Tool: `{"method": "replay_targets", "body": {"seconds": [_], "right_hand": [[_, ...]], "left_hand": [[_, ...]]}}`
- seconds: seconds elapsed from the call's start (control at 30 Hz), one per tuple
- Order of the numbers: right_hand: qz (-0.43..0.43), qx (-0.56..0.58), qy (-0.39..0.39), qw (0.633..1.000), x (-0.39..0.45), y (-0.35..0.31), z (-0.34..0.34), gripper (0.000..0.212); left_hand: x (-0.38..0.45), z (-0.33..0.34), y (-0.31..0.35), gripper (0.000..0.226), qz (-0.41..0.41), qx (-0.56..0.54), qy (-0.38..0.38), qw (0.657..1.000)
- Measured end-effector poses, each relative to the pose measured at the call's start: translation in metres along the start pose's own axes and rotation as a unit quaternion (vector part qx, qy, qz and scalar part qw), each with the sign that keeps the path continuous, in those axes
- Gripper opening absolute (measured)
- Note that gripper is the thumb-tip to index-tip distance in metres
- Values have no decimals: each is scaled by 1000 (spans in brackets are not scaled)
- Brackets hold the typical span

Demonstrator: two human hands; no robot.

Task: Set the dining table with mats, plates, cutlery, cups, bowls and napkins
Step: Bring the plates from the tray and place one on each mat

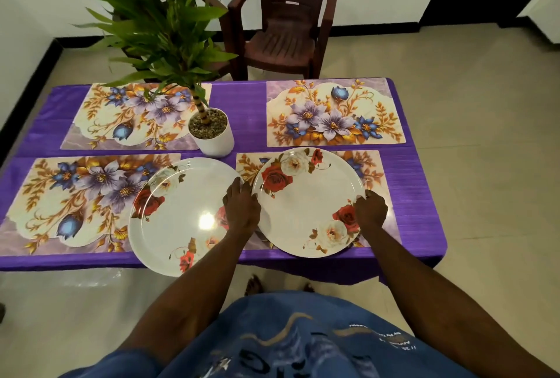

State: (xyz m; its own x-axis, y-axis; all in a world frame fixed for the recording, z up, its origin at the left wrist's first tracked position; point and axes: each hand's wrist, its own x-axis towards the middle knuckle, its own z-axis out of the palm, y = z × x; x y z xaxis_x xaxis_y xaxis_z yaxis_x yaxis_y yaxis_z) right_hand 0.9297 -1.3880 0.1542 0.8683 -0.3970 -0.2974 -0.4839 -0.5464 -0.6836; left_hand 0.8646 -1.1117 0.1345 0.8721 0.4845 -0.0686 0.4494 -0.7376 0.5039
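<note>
A purple tablecloth (251, 111) covers the table, and a potted plant (212, 130) in a white pot stands near its middle. Four floral placemats lie around the pot: one to its far left (121, 117), one to its far right (333, 112), one to its near left (66, 205) and one to its near right (375, 171). A rose-patterned plate (306, 199) rests on the near-right placemat. The right hand (371, 209) grips that plate's right rim with curled fingers, while the left hand (242, 205) grips its left rim, fingers bent over the edge. A second rose-patterned plate (178, 214) lies just nearer than the pot, overlapping the near-left placemat's right end and jutting past the table's front edge. A brown plastic chair (281, 20) stands beyond the pot, off the table.
</note>
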Motion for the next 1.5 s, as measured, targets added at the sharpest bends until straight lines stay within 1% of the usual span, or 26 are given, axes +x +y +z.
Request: {"method": "replay_targets", "body": {"seconds": [0.2,0.33,0.5,0.8,1.07,1.2,1.33,1.4,1.43,1.5], "right_hand": [[-8,-1,3,1000,2,2,0,24],[-3,17,-6,1000,3,3,-1,24],[9,36,-16,999,4,2,-3,28],[21,62,-36,997,3,-3,-3,32],[17,41,-44,998,9,4,3,29],[-1,20,-48,999,8,4,1,28],[-11,22,-48,999,8,7,2,37],[-14,-4,-31,999,7,10,7,48],[-13,-36,-9,999,6,12,11,54],[-27,-128,47,990,-1,10,16,58]], "left_hand": [[-1,-1,0,53,0,14,-5,1000],[-6,-6,8,52,1,31,-14,999],[-7,-9,11,54,-5,54,-28,998],[-4,-8,9,61,-20,57,-33,998],[-3,-1,8,66,-24,57,-29,998],[-4,-1,9,67,-28,50,-28,998],[-4,-1,6,61,-21,47,-27,998],[-5,-2,4,58,-9,33,-16,999],[-5,-4,3,56,1,22,-7,1000],[-7,-8,1,52,8,5,12,1000]]}}
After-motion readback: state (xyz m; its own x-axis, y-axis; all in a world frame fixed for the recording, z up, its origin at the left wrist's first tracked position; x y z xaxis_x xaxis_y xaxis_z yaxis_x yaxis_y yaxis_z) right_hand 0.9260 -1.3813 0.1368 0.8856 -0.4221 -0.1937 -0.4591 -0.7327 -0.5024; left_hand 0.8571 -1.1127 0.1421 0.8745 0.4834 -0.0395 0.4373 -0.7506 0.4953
